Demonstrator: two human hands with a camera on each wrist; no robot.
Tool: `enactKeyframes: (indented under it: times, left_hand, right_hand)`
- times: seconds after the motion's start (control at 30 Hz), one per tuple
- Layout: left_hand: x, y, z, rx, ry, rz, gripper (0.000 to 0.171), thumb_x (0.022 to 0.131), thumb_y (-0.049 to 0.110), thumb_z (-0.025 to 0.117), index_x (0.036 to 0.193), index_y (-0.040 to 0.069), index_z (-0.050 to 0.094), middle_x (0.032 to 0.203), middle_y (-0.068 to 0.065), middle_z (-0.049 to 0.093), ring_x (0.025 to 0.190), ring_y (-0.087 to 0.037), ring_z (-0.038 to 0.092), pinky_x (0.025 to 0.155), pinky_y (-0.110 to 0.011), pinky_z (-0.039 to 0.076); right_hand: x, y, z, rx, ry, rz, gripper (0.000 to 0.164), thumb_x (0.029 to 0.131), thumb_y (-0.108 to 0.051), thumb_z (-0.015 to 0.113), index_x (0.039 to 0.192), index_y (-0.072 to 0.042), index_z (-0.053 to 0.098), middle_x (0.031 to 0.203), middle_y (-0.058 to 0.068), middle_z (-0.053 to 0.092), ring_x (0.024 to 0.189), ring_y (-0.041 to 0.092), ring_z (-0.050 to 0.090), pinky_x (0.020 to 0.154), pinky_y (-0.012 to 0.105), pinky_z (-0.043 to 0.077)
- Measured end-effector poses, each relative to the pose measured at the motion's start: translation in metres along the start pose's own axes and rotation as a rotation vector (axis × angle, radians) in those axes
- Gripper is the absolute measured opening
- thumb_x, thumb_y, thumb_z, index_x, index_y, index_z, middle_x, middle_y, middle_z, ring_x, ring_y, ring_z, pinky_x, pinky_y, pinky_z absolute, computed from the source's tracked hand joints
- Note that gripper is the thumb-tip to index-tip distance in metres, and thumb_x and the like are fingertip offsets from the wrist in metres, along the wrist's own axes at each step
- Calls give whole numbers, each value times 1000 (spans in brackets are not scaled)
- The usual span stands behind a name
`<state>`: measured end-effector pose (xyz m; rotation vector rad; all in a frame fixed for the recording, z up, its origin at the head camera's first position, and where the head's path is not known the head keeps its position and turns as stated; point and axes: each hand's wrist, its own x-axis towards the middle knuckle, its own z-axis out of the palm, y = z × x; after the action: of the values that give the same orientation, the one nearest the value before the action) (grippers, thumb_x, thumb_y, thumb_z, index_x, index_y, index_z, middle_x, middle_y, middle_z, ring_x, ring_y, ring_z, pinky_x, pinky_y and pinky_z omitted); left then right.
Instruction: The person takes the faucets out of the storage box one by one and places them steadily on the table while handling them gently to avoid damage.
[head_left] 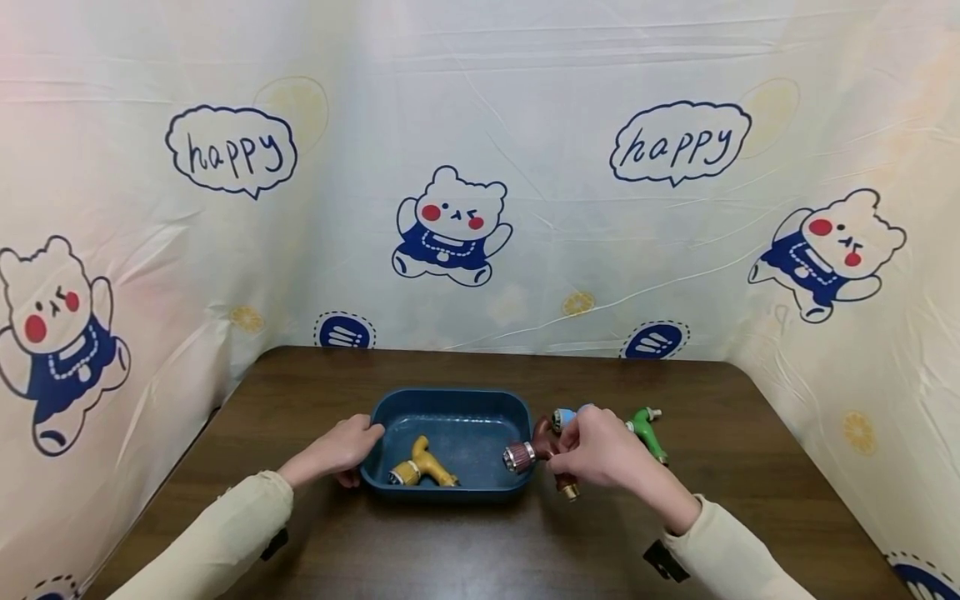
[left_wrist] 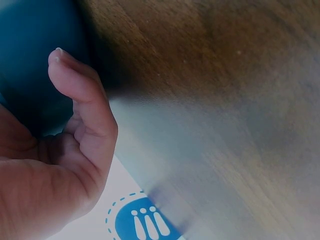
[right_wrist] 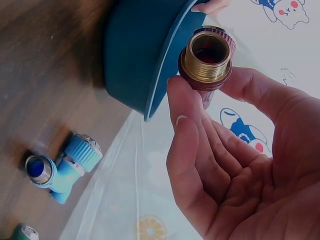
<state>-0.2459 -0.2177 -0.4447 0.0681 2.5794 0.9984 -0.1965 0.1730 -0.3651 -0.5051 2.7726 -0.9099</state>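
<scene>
A dark blue basin point(head_left: 480, 492) stands on the table, and a yellow faucet point(head_left: 424, 462) lies inside it. My left hand point(head_left: 345, 446) grips the basin's left rim; the left wrist view shows its curled finger point(left_wrist: 75, 80) by the basin wall. My right hand point(head_left: 603, 450) pinches a dark red faucet point(head_left: 519, 457) between thumb and fingers. This faucet's ribbed end overlaps the basin's right rim in the head view, and its brass threaded end point(right_wrist: 205, 65) faces the right wrist camera.
Right of the basin, a light blue faucet point(right_wrist: 72, 165) lies on the wooden table point(head_left: 315, 542), partly behind my right hand in the head view. A green faucet point(head_left: 647, 433) lies farther right. A printed curtain point(head_left: 562, 250) hangs behind the table and along its sides.
</scene>
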Motion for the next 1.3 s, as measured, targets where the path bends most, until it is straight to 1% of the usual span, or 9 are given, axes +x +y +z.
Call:
enactKeyframes:
  times: [0.13, 0.23, 0.43, 0.63, 0.7, 0.87, 1.03, 1.2, 1.3]
  left_hand:
    - [0, 1, 0, -6, 3, -5, 36, 109, 20, 39, 117, -9, 57, 69, -16, 63, 49, -22, 66, 45, -34, 59]
    - [0, 1, -1, -13, 0, -15, 35, 109, 20, 39, 117, -9, 57, 69, -16, 63, 49, -22, 66, 46, -34, 59]
    - [1, 0, 0, -20, -9, -12, 36, 110, 20, 39, 120, -9, 56, 69, -16, 63, 50, -22, 66, 46, -34, 59]
    - [2, -1, -1, -20, -13, -7, 37, 110, 20, 38, 121, -11, 56, 69, -16, 63, 50, -23, 67, 46, -34, 59]
    - [2, 0, -1, -20, -18, -3, 37, 110, 20, 38, 121, -11, 55, 70, -16, 63, 50, -23, 67, 46, -34, 59]
    - [2, 0, -1, -12, -23, -5, 37, 110, 20, 38, 121, -11, 55, 71, -16, 63, 51, -22, 67, 46, -34, 59]
    - [2, 0, -1, -2, -18, -4, 38, 110, 20, 38, 122, -11, 55, 70, -16, 63, 50, -22, 66, 46, -34, 59]
    - [3, 0, -1, 0, -15, -1, 38, 110, 20, 37, 123, -11, 55, 70, -15, 64, 50, -22, 66, 46, -34, 59]
    - [3, 0, 0, -1, -13, -9, 39, 110, 20, 37, 124, -11, 55, 69, -15, 64, 49, -21, 66, 46, -33, 59]
  right_hand:
    - [-2, 0, 0, -7, 16, -6, 32, 82, -17, 81, 56, -17, 62, 48, -16, 44, 47, 4, 38, 45, 21, 26]
    - [-3, 1, 1, -2, 20, -7, 31, 82, -18, 81, 57, -17, 62, 48, -17, 44, 47, 3, 39, 45, 20, 26]
    - [-8, 3, 1, 10, 27, -11, 33, 81, -18, 81, 56, -18, 60, 49, -17, 43, 47, 3, 38, 45, 20, 24]
    - [-15, 8, 2, 32, 27, 12, 30, 82, -19, 82, 59, -17, 63, 50, -16, 45, 47, 4, 39, 45, 21, 26]
    - [-17, 10, 2, 39, 26, 17, 30, 82, -19, 81, 58, -17, 62, 50, -16, 44, 47, 4, 39, 45, 21, 26]
    - [-21, 16, 4, 66, 32, 26, 26, 80, -17, 81, 59, -16, 65, 50, -13, 52, 47, 4, 45, 44, 21, 32]
    - [-26, 20, 5, 101, 19, 56, 22, 82, -17, 82, 64, -14, 69, 53, -10, 58, 48, 6, 50, 44, 23, 37]
    - [-30, 22, 4, 102, 25, 69, 23, 83, -18, 83, 65, -14, 68, 53, -11, 56, 48, 6, 49, 44, 22, 36]
    - [-33, 24, 4, 89, 34, 61, 26, 81, -19, 83, 62, -15, 66, 52, -13, 53, 48, 5, 46, 44, 21, 32]
